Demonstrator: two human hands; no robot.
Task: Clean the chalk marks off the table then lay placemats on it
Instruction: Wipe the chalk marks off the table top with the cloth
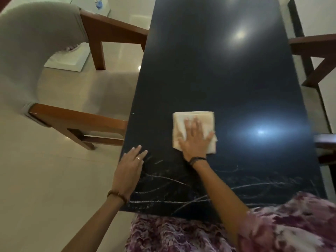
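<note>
- Right hand [195,138]: arm reaches forward over the near half of the tabletop [227,70], palm down, flat on a cloth [183,122].
- Right grip: fingers spread and pressing the cloth down, not pinching or wrapped around it. Dark band on that wrist.
- Left hand [129,170]: arm stretched forward, palm down, resting on the tabletop's near-left edge, fingers straight and close together.
- Left grip: flat, holds nothing, touches only the tabletop. Ring on one finger, beaded bracelet on the wrist.
- Cloth: one, cream, folded to a rough square, lying flat about mid-width on the tabletop, just beyond the marked zone.
- Chalk marks [181,182]: white scribbled lines across the near end of the tabletop, from left edge to right edge, between the cloth and the person's body. Too tangled to count.
- Tabletop beyond the cloth: dark, glossy, two bright light reflections.
- Chairs: one grey padded wooden chair [45,57] at left, pushed near the tabletop; parts of two more wooden chairs at the right edge.
- Floor [45,179]: pale tiles.
</note>
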